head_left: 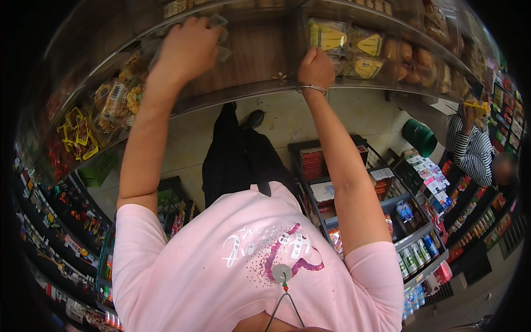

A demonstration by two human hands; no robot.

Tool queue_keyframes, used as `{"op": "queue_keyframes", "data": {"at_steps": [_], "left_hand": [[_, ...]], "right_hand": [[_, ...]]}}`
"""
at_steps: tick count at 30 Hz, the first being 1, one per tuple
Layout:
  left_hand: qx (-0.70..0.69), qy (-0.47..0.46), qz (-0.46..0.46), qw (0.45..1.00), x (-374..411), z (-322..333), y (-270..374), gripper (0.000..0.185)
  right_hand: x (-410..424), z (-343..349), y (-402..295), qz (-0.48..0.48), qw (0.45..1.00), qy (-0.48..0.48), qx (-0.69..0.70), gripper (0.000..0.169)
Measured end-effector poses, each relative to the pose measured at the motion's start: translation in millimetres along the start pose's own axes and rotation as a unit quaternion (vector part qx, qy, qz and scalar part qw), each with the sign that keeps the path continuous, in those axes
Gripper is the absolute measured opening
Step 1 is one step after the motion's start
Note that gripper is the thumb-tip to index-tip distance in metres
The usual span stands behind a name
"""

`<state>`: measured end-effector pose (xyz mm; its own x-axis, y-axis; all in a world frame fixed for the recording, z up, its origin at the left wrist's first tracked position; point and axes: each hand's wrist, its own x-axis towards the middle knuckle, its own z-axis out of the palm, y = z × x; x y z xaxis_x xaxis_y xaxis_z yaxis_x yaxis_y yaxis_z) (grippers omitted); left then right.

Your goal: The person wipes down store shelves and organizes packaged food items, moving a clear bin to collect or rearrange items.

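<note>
My left hand is over a wooden shelf bin, its fingers on a greyish, partly see-through thing, a cloth or plastic wrapping; blur hides which. My right hand, with a bracelet at the wrist, is closed at the bin's right side, just below a yellow wrapped pack; whether it holds anything is hidden. A few pale crumbs or scraps lie near the bin's front edge. Further yellow wedge-shaped packs and wrapped bread rolls stand in bins to the right.
Clear-edged bins at left hold wrapped snacks and yellow-trimmed packs. Behind the right arm are a rack with cartons and drink cans. A green bin is on the tiled floor, near a person in a striped top.
</note>
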<state>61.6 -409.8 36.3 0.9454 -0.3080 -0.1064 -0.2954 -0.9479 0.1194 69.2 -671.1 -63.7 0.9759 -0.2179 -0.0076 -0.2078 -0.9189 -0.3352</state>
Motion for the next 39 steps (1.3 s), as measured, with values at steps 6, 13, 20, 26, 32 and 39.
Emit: {"op": "queue_keyframes", "data": {"at_steps": [6, 13, 20, 26, 32, 39], "left_hand": [[-0.054, -0.113, 0.172, 0.977, 19, 159, 70, 0.045], [-0.164, -0.153, 0.290, 0.930, 55, 210, 85, 0.035], [-0.320, -0.234, 0.168, 0.902, 64, 223, 99, 0.032], [-0.205, -0.236, 0.223, 0.923, 63, 234, 102, 0.025], [-0.501, -0.098, -0.174, 0.842, 43, 156, 83, 0.016], [-0.452, -0.057, 0.116, 0.883, -48, 63, 127, 0.019]], "right_hand": [[-1, -3, -1, 0.012, 1.000, -0.013, 0.006, 0.035], [-1, 1, 1, -0.008, 1.000, 0.002, 0.026, 0.030], [1, -2, 0, -0.010, 1.000, 0.008, 0.021, 0.029], [-1, -2, -2, -0.022, 0.999, 0.024, 0.041, 0.031], [-2, 0, 3, -0.017, 0.999, 0.025, 0.013, 0.027], [-1, 2, 2, -0.002, 1.000, 0.009, 0.003, 0.030]]}}
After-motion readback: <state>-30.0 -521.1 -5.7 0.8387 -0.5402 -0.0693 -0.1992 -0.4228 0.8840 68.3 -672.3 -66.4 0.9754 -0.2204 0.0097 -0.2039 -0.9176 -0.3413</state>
